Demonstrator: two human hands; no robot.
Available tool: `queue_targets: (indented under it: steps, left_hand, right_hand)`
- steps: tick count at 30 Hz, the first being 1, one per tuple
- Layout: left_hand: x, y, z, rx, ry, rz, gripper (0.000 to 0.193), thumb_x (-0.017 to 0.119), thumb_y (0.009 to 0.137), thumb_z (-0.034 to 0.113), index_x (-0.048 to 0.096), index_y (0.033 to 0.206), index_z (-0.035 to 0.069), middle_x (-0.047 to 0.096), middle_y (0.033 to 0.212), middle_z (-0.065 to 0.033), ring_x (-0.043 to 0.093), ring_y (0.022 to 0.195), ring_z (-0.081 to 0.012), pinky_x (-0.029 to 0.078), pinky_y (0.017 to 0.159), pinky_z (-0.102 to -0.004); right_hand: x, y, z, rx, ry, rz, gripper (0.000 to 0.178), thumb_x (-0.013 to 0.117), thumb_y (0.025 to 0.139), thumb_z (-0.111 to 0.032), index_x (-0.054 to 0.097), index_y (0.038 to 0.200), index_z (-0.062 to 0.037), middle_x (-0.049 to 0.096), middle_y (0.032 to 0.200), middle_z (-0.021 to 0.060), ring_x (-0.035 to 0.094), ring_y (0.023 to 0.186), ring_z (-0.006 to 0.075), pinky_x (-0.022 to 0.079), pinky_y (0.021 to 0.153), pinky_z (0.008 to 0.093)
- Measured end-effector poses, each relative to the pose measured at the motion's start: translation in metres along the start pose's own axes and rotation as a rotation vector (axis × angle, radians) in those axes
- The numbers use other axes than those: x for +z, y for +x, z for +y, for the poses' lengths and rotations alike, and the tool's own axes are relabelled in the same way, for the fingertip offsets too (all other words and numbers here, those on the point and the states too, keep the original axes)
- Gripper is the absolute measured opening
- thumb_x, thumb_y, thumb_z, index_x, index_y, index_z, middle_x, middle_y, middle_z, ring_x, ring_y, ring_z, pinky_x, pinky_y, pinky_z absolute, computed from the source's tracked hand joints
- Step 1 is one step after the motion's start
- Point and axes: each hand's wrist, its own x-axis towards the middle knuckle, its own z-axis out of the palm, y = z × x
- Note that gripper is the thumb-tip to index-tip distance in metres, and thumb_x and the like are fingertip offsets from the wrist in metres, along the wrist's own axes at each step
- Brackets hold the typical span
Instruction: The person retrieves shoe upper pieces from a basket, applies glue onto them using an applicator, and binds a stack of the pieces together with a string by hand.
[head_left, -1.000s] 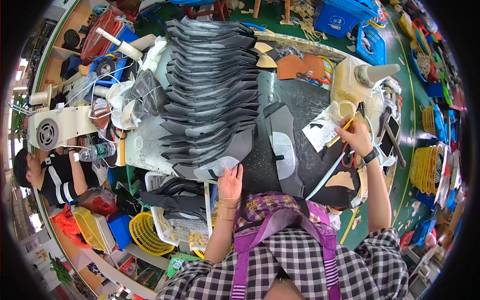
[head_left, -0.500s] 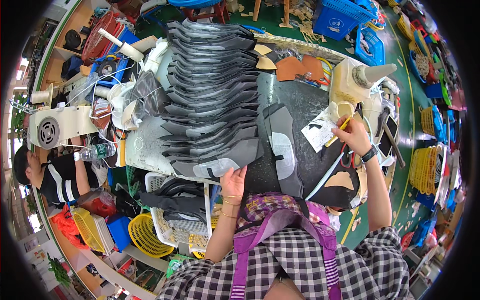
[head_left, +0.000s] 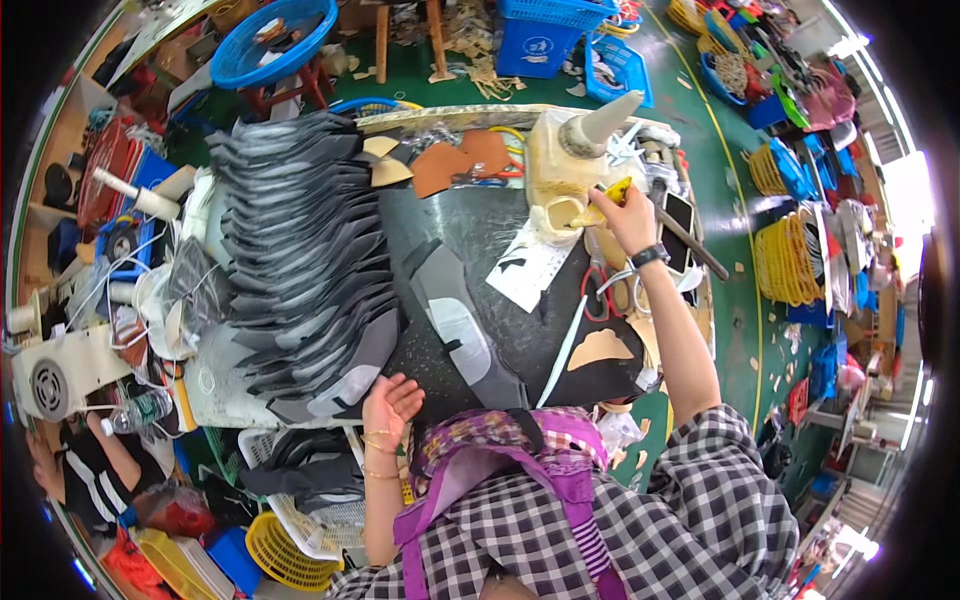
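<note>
The right hand pinches a yellow brush in a closed grip at the mouth of the cream glue jug, where it has stayed over the last second. The left hand, grip released and fingers loosely curled, has lifted slightly off the near end of the grey pieces fanned across the worktop, left of the jug.

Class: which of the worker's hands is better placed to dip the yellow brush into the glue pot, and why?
Right. The right hand holds the yellow brush beside the glue pot; the left hand rests by the grey pieces.
</note>
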Motion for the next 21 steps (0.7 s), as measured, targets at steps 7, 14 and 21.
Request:
queue_targets:
  steps: [7, 14, 21]
  left_hand:
    - [0.067, -0.006, -0.013, 0.304, 0.557, -0.206, 0.024, 0.051, 0.092, 0.016, 0.055, 0.110, 0.000, 0.064, 0.088, -0.0096, 0.063, 0.074, -0.0169, 0.050, 0.070, -0.0245]
    - [0.089, 0.012, -0.020, 1.078, 1.088, -0.101, 0.057, 0.072, 0.070, 0.014, 0.044, 0.119, 0.001, 0.045, 0.123, -0.0188, 0.044, 0.116, -0.0342, 0.035, 0.099, -0.0390]
    - [0.097, 0.014, -0.026, 1.022, 1.305, -0.164, 0.070, 0.076, 0.065, 0.012, 0.038, 0.123, 0.003, 0.035, 0.134, -0.0202, 0.039, 0.120, -0.0384, 0.034, 0.100, -0.0396]
  right_hand:
    - [0.041, -0.003, -0.003, -0.350, -0.112, 0.007, 0.043, 0.066, 0.075, -0.041, 0.059, 0.080, 0.0006, 0.061, 0.074, 0.0218, 0.060, 0.072, 0.0367, 0.047, 0.065, 0.0428]
    - [0.043, -0.010, -0.027, -0.309, 0.040, -0.083, 0.038, 0.068, 0.074, -0.034, 0.062, 0.073, 0.0028, 0.060, 0.058, 0.0155, 0.062, 0.053, 0.0277, 0.049, 0.051, 0.0363]
    - [0.134, -0.061, -0.036, -0.299, 0.563, -0.532, 0.018, 0.061, 0.072, -0.010, 0.059, 0.087, -0.0009, 0.064, 0.086, 0.0114, 0.064, 0.076, 0.0210, 0.050, 0.067, 0.0299]
